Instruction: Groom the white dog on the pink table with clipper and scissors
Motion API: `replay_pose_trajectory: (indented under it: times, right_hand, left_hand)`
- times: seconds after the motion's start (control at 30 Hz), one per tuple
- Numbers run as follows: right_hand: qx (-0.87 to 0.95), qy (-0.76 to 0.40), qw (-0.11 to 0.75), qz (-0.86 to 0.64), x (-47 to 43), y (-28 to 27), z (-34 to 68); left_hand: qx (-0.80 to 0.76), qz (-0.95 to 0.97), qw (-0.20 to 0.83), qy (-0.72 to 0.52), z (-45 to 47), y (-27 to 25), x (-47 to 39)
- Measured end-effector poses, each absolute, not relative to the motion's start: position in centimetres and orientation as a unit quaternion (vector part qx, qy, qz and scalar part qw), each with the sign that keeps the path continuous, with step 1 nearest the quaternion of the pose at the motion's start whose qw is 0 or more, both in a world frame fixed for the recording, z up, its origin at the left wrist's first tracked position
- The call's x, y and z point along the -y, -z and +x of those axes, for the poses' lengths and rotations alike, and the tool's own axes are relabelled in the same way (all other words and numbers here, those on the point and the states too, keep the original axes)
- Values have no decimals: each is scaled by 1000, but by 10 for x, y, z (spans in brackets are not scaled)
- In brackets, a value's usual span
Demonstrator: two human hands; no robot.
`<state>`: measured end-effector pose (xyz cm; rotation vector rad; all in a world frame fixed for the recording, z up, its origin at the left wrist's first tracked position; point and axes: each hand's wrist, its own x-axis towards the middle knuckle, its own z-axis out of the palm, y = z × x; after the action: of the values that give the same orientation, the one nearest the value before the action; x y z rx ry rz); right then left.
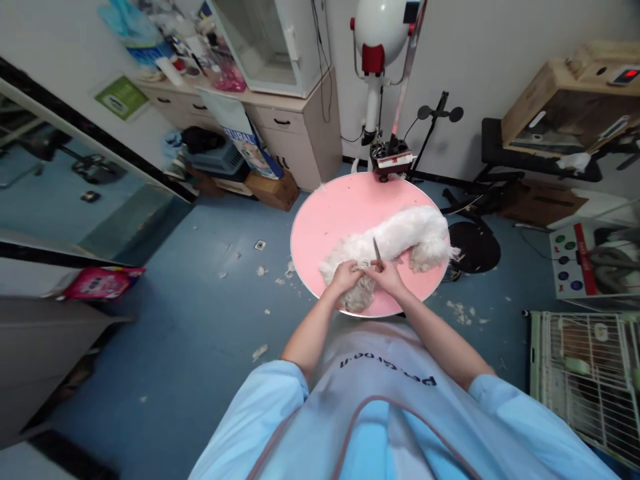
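Observation:
A white dog (400, 233) lies stretched across a round pink grooming table (320, 213). The shaggy, greyer fur at its near-left end lies under my hands. In my right hand (387, 277) is a pair of scissors (377, 250), blades pointing up and away over the white coat; the handles are mostly covered by my fingers. My left hand (346, 275) pinches a tuft of the dog's fur, close beside my right fingertips. Exactly which body part that tuft grows from, I cannot tell.
At the table's far edge a tool holder (391, 162) hangs under a white dryer (383, 30). A black stool (473, 247) stands to the right, near a wire cage (585, 373). Fur clumps (260, 352) litter the blue floor. Cabinets (300, 137) line the back wall.

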<state>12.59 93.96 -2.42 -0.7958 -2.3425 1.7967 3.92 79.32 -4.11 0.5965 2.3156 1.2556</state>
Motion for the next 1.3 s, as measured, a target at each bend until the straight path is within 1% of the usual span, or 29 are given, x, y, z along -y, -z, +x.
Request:
replay_pose_trajectory:
  times: [0.1, 0.27, 0.37, 0.43, 0.53, 0.6, 0.77, 0.93, 1.1, 1.2, 1.3]
  right_hand:
    - [765, -600, 5, -234, -938, 29, 111]
    - [747, -625, -51, -219, -934, 42, 111]
    - [736, -637, -69, -219, -921, 49, 113]
    - [741, -629, -55, -226, -910, 53, 114]
    - [772, -585, -11, -249, -900, 56, 116]
    - [786, -560, 3, -261, -899, 58, 118]
    - [784, -551, 8, -285, -904, 58, 125]
    - [762, -568, 43, -308, -896, 60, 132]
    - [747, -574, 40, -334, -891, 61, 136]
    - [757, -565, 42, -326, -889, 63, 139]
    - [765, -554, 22, -329, -884, 69, 139]
  left_hand:
    - [-824, 207, 238, -471, 36, 45, -787]
    - [-749, 188, 334, -540, 28, 47, -777]
    - [-749, 174, 336, -544, 26, 51, -773]
    - [-775, 176, 318, -517, 26, 54, -772]
    - [-819, 183, 279, -467, 27, 57, -772]
    - [-828, 190, 268, -454, 27, 57, -773]
    - [-786, 223, 319, -480, 24, 54, -775]
    - [-814, 241, 298, -437, 22, 53, -780]
    - [-784, 261, 369, -427, 18, 47, -783]
    - [-803, 252, 351, -409, 21, 45, -783]
    - [-823, 248, 337, -385, 25, 45, -780]
